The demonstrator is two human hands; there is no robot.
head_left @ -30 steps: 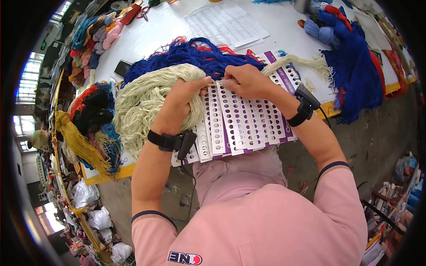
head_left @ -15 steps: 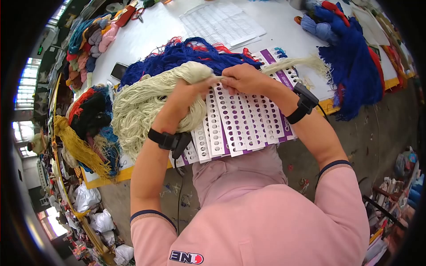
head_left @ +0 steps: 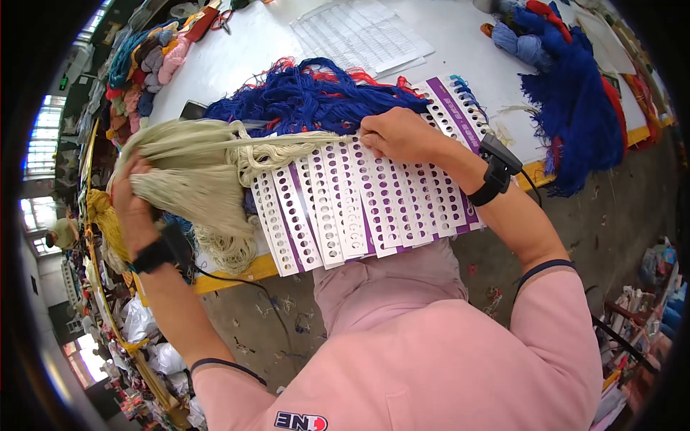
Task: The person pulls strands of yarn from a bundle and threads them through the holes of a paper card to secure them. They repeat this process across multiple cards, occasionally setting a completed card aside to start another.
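Observation:
My left hand (head_left: 131, 202) grips a thick bundle of cream yarn (head_left: 188, 161) and holds it out at the far left, strands stretched taut toward the right. My right hand (head_left: 397, 134) presses on the top of a fan of white and purple punched cards (head_left: 359, 201), pinching the near end of the cream strands at a hole. The cards lie at the table's front edge, overlapping like a fan. Both wrists carry black bands with small devices.
A heap of blue and red yarn (head_left: 309, 93) lies behind the cards. More blue yarn (head_left: 575, 100) hangs over the right edge. Printed sheets (head_left: 359, 32) lie at the back. Mixed yarn skeins (head_left: 147, 65) sit far left. The white table (head_left: 237, 57) has a yellow edge.
My left hand swung far out to the left with the cream yarn, pulling the strands tight. The cards it covered now show. My right hand stayed on the cards.

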